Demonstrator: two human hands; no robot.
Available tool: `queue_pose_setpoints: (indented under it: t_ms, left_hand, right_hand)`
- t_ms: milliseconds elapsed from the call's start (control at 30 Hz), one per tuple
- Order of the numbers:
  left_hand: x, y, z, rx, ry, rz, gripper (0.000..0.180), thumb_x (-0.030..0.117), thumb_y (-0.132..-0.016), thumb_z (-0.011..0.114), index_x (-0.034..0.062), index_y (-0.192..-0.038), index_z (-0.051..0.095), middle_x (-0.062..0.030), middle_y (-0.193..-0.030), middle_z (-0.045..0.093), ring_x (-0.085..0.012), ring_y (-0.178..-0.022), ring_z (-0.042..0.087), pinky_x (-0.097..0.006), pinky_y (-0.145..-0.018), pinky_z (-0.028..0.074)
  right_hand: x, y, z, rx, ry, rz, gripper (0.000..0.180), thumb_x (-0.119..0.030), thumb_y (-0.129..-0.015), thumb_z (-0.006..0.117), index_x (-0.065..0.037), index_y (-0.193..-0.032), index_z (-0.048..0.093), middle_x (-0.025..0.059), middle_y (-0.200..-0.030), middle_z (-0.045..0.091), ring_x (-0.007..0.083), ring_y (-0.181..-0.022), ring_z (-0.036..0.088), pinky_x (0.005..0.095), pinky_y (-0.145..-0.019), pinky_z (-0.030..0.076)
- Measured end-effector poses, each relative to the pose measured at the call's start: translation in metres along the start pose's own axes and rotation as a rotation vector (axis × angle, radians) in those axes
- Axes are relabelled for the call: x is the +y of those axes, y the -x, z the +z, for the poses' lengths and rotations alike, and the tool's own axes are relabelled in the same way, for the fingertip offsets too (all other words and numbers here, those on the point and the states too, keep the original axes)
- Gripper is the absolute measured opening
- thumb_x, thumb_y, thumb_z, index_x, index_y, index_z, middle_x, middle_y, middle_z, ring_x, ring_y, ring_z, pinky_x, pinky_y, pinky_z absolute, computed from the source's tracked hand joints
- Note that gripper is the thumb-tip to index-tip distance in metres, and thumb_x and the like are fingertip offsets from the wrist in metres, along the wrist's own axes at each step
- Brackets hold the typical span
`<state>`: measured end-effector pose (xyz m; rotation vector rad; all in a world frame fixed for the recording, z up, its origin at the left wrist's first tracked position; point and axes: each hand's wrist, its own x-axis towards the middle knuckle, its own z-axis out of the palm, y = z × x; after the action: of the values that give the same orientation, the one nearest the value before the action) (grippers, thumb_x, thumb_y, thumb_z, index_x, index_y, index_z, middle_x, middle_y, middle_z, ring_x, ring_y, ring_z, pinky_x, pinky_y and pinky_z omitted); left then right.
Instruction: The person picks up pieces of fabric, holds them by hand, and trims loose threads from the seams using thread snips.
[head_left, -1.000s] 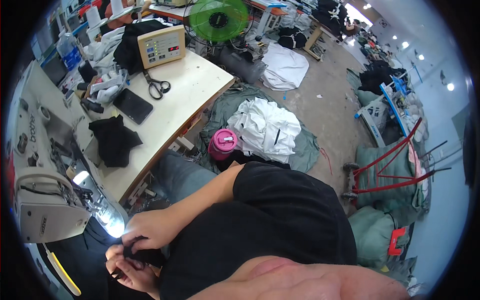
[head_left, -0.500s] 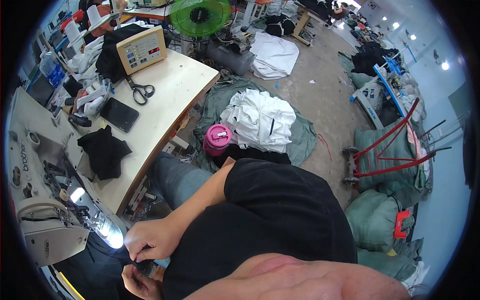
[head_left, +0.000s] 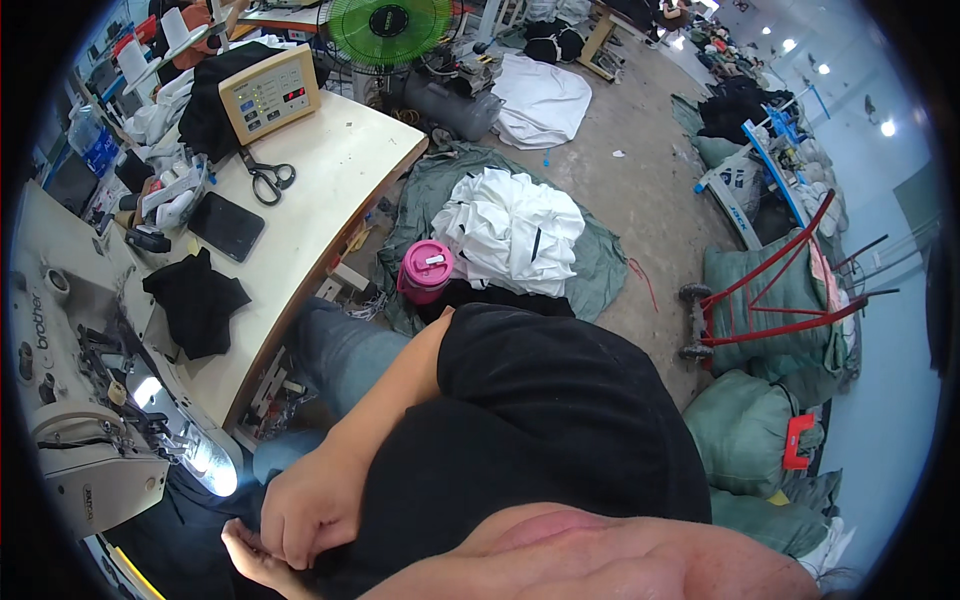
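Observation:
My right hand [head_left: 310,512] is closed, fingers curled down, close in front of my black shirt. Just beneath and to its left is my left hand [head_left: 258,562], partly cut off by the lower edge, its fingers bent toward the right hand. The hands touch or nearly touch; whatever lies between them is hidden. Left of them stands a sewing machine [head_left: 95,480] with its lamp lit. Dark cloth [head_left: 190,520] lies under the machine head. A small black fabric piece [head_left: 198,305] rests on the white table [head_left: 335,160].
On the table are black scissors [head_left: 268,180], a phone [head_left: 227,226] and a control box [head_left: 270,97]. Beyond the table edge stand a pink tumbler [head_left: 425,272], a white cloth heap [head_left: 515,235] and a green fan [head_left: 390,30]. A red hand truck [head_left: 765,300] and green sacks [head_left: 740,425] are at right.
Both hands have moved down, the right one also toward my body. A small dark thing seen between the fingers before is now hidden. The view has shifted slightly.

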<state>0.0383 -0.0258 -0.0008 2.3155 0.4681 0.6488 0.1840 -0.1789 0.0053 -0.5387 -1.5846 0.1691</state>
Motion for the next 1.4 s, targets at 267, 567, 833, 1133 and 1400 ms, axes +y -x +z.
queue_pose_setpoints:
  t_ms: [267,567,833,1133,1400]
  left_hand:
    - [-0.042,-0.001,-0.005,0.074,-0.248,0.176,0.013,0.008,-0.096,0.054,-0.0034,-0.096,0.059,-0.0230,-0.082,0.060,-0.0334,-0.067,0.060,-0.040,-0.063,0.048]
    - [-0.233,0.043,-0.034,-0.055,-0.341,0.089,0.029,0.011,-0.097,0.051,-0.0037,-0.121,0.058,-0.0199,-0.121,0.060,-0.0275,-0.099,0.061,-0.035,-0.091,0.047]
    - [-0.033,-0.002,-0.014,0.107,-0.155,0.178,0.018,0.004,-0.093,0.058,0.0026,-0.106,0.070,-0.0078,-0.088,0.070,-0.0157,-0.068,0.065,-0.036,-0.090,0.049]
    - [0.010,-0.007,-0.009,0.136,0.285,0.215,0.043,0.009,-0.079,0.080,-0.0033,-0.117,0.065,-0.0049,-0.101,0.059,-0.0010,-0.062,0.037,-0.018,-0.057,0.031]
    - [-0.009,-0.003,0.010,0.126,0.704,0.110,0.009,-0.002,-0.094,0.059,-0.0043,-0.101,0.064,-0.0068,-0.093,0.066,-0.0113,-0.085,0.061,-0.022,-0.077,0.047]
  right_hand:
    - [-0.005,-0.004,-0.001,0.130,0.136,0.077,0.007,-0.002,-0.087,0.061,0.000,-0.081,0.062,0.0135,-0.076,0.059,0.0326,-0.072,0.058,0.0387,-0.060,0.045]
    - [-0.019,-0.024,-0.035,0.312,0.405,0.089,0.003,-0.007,-0.088,0.061,-0.004,-0.087,0.062,0.0093,-0.082,0.062,0.0299,-0.075,0.062,0.0385,-0.065,0.048]
    - [-0.010,-0.002,-0.024,0.675,-0.021,0.876,0.011,0.001,-0.087,0.071,0.002,-0.096,0.065,0.0023,-0.092,0.066,0.0066,-0.080,0.061,0.0206,-0.071,0.049]
    - [0.010,-0.001,-0.011,0.476,-0.123,0.816,0.013,0.003,-0.092,0.063,0.004,-0.105,0.060,0.0114,-0.109,0.066,0.0121,-0.095,0.063,0.0243,-0.084,0.051]
    - [0.016,-0.002,-0.004,0.434,-0.129,0.851,0.015,0.002,-0.097,0.054,0.004,-0.111,0.051,0.0089,-0.102,0.061,0.0100,-0.093,0.058,0.0238,-0.086,0.046]
